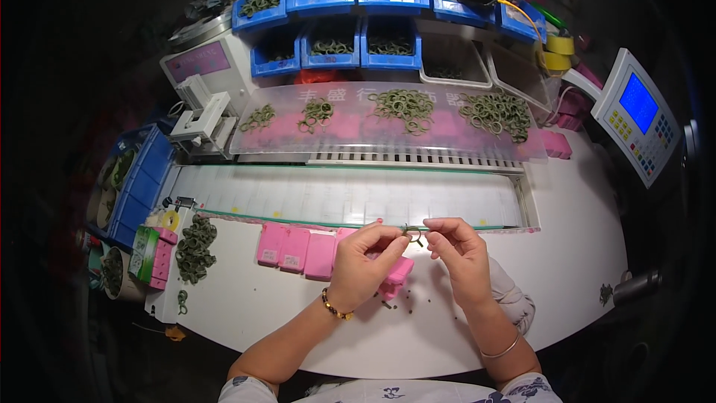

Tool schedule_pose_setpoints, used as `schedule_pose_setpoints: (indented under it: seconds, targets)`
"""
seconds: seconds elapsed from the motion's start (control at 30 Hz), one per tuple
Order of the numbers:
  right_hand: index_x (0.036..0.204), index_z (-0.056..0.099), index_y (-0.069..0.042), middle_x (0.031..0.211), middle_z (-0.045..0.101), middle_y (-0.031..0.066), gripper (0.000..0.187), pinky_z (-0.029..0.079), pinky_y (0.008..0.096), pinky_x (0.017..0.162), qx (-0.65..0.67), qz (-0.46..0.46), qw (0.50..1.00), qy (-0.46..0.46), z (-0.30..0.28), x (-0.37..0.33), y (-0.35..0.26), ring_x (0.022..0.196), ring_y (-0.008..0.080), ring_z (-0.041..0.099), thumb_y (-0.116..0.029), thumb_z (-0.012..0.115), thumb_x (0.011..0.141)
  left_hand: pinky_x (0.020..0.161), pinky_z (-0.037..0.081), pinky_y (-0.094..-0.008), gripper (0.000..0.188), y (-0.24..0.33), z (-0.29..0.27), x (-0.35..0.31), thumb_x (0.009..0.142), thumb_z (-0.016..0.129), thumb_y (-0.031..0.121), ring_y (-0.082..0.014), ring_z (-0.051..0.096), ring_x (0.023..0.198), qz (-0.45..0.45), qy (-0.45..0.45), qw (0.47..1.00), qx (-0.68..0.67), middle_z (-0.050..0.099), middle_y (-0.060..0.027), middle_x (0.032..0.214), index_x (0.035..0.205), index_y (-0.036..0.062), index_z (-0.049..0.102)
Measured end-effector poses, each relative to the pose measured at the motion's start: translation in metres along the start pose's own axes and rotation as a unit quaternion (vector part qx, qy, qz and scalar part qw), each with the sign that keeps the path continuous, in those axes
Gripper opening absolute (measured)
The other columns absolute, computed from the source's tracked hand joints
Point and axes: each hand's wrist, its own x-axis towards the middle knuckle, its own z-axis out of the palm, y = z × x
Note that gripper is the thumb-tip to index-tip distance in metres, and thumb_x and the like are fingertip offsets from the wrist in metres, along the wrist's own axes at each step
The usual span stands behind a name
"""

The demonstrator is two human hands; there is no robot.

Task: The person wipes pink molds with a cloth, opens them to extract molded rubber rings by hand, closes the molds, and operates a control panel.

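Note:
Above the middle of the white table, my left hand (359, 265) pinches a small dark green ring (415, 236) between thumb and fingers. My right hand (464, 257) is just beside it, its thumb and forefinger curled together at the ring's right side; whatever lies between those fingertips is too small to make out. Under my left hand sits a pink block (399, 272), partly covered by the hand. A row of similar pink blocks (294, 246) lies left of that hand. Small dark crumbs (410, 311) are scattered on the table below.
Green ring piles lie on a clear sheet (350, 145) and at the table's left (195, 250). Blue bins (391, 56) stand behind. A white machine (205, 116) is at left, a keypad screen (638, 116) at right. A grey cloth (514, 298) lies by my right forearm.

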Motion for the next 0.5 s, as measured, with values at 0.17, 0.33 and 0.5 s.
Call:
schedule_pose_setpoints:
  seconds: [0.17,0.33,0.5]
  targets:
    - [0.106,0.065,-0.002,0.091,0.064,-0.0001,0.016,0.044,0.0189,0.068,-0.063,-0.013,0.997,-0.033,-0.0037,-0.0004,0.0020,0.077,0.0044,0.054,-0.010,0.062,0.093,0.065,0.048,-0.0200,0.008,0.0036,0.0025,-0.0006,0.089,0.066,0.006,-0.0037,0.059,0.074,0.029,-0.037,0.997,0.064,0.066,-0.0008,0.082,0.092,-0.0013,0.065]
    - [0.098,0.065,-0.002,0.084,0.063,-0.0015,0.011,0.043,0.0192,0.064,0.026,0.078,0.995,-0.058,-0.0072,-0.0001,0.0011,0.073,0.0037,0.053,-0.011,0.061,0.093,0.065,0.049,-0.0204,0.010,0.0044,0.0018,-0.0014,0.090,0.065,0.008,-0.0039,0.059,0.073,0.012,-0.044,0.998,0.053,0.066,-0.0012,0.080,0.093,-0.0009,0.065]
    - [0.097,0.063,-0.002,0.085,0.065,0.0021,0.010,0.043,0.0194,0.064,0.058,0.095,0.992,-0.055,-0.0072,0.0005,0.0020,0.072,0.0050,0.055,-0.011,0.061,0.093,0.066,0.049,-0.0208,0.012,0.0049,0.0020,-0.0019,0.092,0.063,0.010,-0.0046,0.060,0.074,-0.016,-0.035,0.999,0.037,0.067,-0.0019,0.082,0.095,-0.0009,0.065]
